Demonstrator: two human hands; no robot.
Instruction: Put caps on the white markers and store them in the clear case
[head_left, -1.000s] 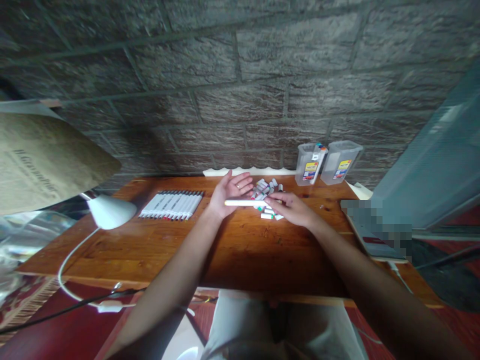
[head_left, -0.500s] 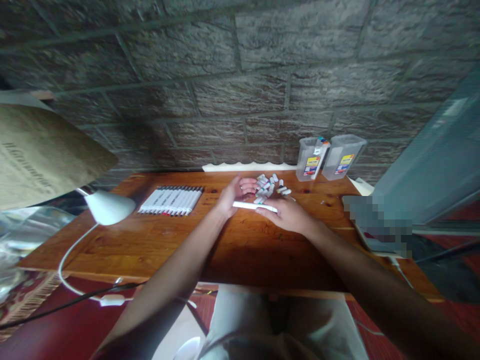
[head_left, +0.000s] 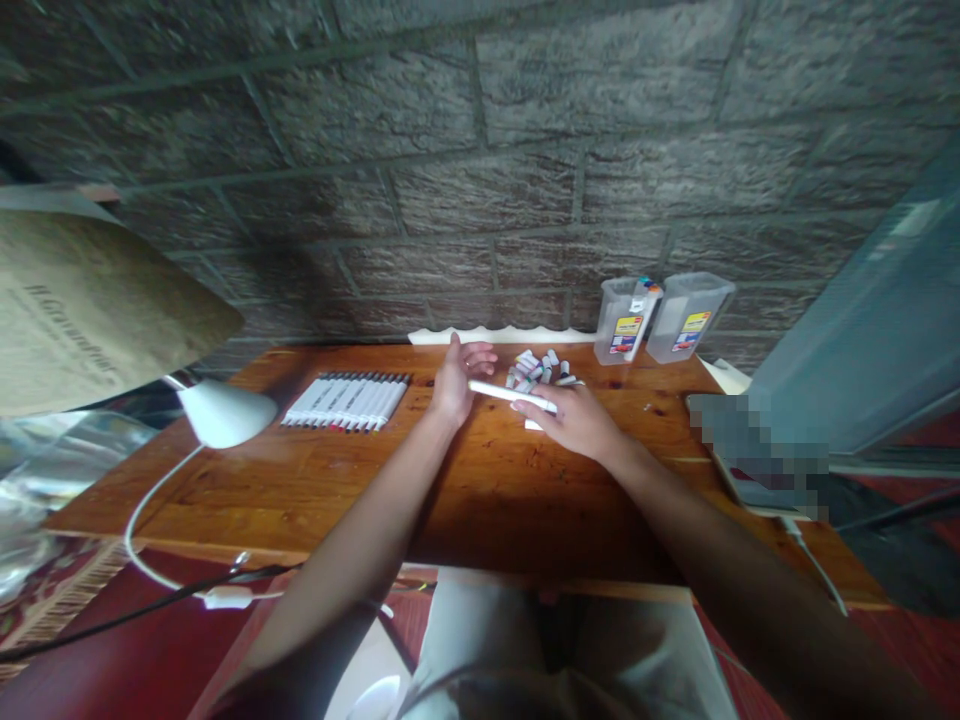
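Note:
A white marker is held between the thumb and fingers of my right hand, pointing left and a little up. The marker's left end is at the palm of my left hand; whether it touches is unclear. My left hand is open, with the thumb raised and the fingers pointing right. Behind the right hand lies a loose heap of short white marker caps, partly hidden by that hand. A small white piece lies on the table under my right hand.
A row of white markers lies on the wooden table at the left, beside a lamp. Two clear plastic containers stand at the back right, one with a few markers. A blurred-out device lies on the right edge.
The marker's left end has tilted up. My left hand has shifted slightly left, away from the caps, and its thumb is raised. A small white piece now shows under my right hand.

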